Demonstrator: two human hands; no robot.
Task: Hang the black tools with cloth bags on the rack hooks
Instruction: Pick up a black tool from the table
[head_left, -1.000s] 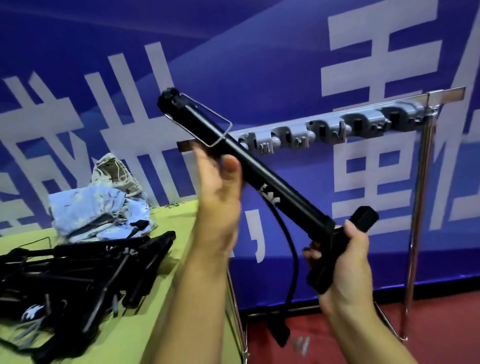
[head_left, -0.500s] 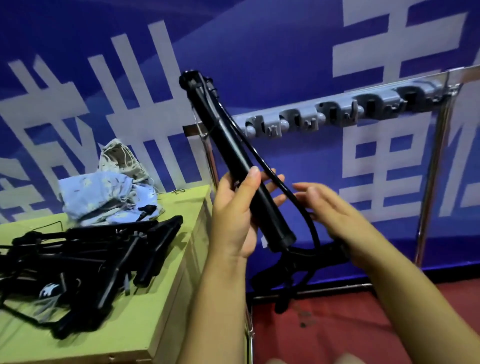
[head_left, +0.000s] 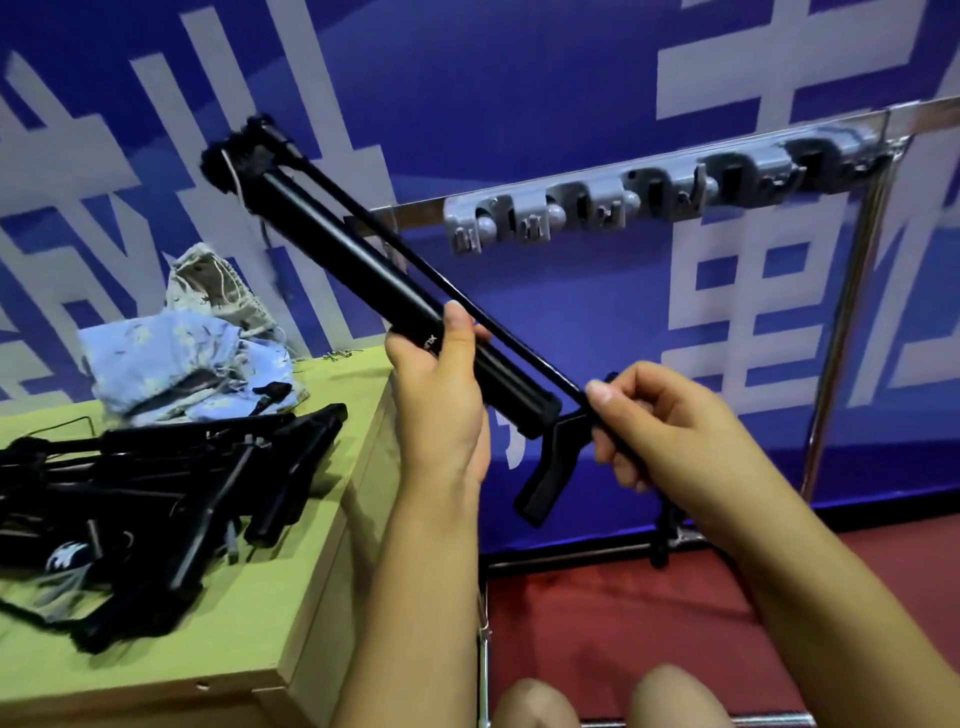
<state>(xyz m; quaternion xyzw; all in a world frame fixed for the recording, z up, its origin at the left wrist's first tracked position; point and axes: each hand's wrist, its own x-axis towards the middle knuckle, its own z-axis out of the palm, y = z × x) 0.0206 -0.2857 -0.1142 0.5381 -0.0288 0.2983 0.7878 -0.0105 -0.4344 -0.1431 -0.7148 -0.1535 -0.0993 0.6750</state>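
Blue banner with large white characters fills the background; before it stands a chrome rack (head_left: 841, 332) whose grey hook strip (head_left: 665, 195) carries nothing yet — so, as I judge it, no tool is hung. My left hand (head_left: 441, 410) grips the barrel of a black tool (head_left: 363, 270), tilted up to the left; my right hand (head_left: 670, 431) pinches its thin hose (head_left: 498, 332). More black tools (head_left: 171, 467) and cloth bags (head_left: 176, 358) wait on the yellow-green table (head_left: 249, 613) — its corner sits just beside my left forearm. Open air lies between tool and hooks.
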